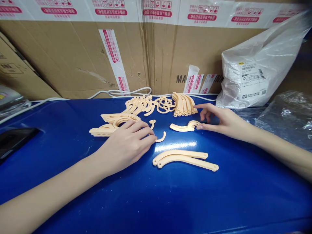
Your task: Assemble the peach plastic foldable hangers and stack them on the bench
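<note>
My left hand [130,141] reaches in palm down, its fingers curled together over one end of a small cream hook-shaped piece [161,137]; the thumb is hidden. Just beyond its fingers lies another small hook [152,123]. Behind that hand are stacked flat cream pieces [102,130], partly covered. On the right, my right hand [216,121] has thumb and forefinger apart. Its thumb touches the end of a wavy cream piece [181,127], and its forefinger meets a pile of curved cream strips [184,103]. Nearer me, two long curved arms with end holes [186,159] overlap.
More cream hooks [138,104] and rings [165,104] lie toward the back of the blue tabletop [156,201]. A white cable [97,93] runs along cardboard boxes [80,58]. At the right stands a white plastic bag [255,71]; a dark phone-like object [17,141] lies left.
</note>
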The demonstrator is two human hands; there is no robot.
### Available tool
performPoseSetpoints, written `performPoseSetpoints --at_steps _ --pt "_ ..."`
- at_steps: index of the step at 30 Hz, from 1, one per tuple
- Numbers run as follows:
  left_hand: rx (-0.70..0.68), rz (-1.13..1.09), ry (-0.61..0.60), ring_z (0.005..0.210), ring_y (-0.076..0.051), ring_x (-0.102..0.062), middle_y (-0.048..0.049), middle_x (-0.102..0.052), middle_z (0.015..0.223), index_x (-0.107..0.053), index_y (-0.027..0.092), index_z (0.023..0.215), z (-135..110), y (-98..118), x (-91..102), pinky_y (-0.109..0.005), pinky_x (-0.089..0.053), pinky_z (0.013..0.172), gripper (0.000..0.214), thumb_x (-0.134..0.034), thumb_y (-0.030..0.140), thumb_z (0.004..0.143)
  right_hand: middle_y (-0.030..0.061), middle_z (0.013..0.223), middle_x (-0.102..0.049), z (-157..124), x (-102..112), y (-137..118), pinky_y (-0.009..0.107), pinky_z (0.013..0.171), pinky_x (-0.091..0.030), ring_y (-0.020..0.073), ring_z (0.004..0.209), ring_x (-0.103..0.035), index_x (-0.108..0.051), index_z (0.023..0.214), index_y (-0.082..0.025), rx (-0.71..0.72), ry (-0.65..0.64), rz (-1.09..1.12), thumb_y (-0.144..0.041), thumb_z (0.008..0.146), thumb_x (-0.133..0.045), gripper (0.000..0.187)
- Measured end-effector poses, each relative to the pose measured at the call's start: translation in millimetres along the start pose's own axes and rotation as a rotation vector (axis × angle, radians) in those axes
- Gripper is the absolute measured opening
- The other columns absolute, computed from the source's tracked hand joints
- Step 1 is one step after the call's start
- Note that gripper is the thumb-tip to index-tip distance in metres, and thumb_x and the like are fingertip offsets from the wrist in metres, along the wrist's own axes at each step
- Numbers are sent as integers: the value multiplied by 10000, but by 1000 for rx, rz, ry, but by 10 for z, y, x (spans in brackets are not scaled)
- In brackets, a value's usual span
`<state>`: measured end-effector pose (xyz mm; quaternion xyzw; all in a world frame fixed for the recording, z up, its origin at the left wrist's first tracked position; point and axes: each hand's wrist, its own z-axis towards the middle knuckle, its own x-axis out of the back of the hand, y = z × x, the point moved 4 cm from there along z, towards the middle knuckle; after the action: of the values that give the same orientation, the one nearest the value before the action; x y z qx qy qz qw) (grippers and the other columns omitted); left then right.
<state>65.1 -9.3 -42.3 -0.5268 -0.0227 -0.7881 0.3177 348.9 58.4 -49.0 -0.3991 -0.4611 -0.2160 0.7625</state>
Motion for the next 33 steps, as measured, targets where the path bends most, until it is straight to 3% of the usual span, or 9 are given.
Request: performPoseSetpoints --at_steps 5,10,18,27,33 --pt "13 -7 13 921 -234 -610 -59 -716 977 -685 140 1018 17 30 -7 -355 -466 788 199 -502 208 978 35 893 -639 -10 25 -63 323 684 -445 176 728 -587 -540 1323 -198 72 46 -144 -532 899 -574 540" --pt "-31 -11 -22 846 -231 -604 -70 -695 918 -682 127 968 43 57 -35 -351 -499 726 218 -470 170 982 34 833 -642 -22 8 -195 316 713 -422 174 763 -596 -668 1106 -194 181 19 -213 -426 960 -520 312" --pt "-69 79 -36 830 -253 -628 -98 -694 932 -656 86 911 37 96 -54 -379 -540 704 146 -512 94 937 55 895 -692 -45 23 -323 317 723 -417 180 825 -627 -679 985 -175 279 97 -244 -304 974 -516 209" --pt "-27 84 115 739 -198 -650 -49 -691 802 -640 100 846 72 118 67 -317 -547 642 119 -556 128 927 58 955 -695 -80 17 -385 340 730 -413 196 848 -627 -678 1019 -202 351 111 -290 -228 955 -534 160" --pt "46 206 308 695 -173 -657 -13 -726 793 -646 115 849 68 187 219 -286 -530 613 64 -706 127 828 53 911 -680 -138 -5 -510 354 726 -414 193 826 -620 -655 1014 -188 450 161 -339 -195 950 -536 135"
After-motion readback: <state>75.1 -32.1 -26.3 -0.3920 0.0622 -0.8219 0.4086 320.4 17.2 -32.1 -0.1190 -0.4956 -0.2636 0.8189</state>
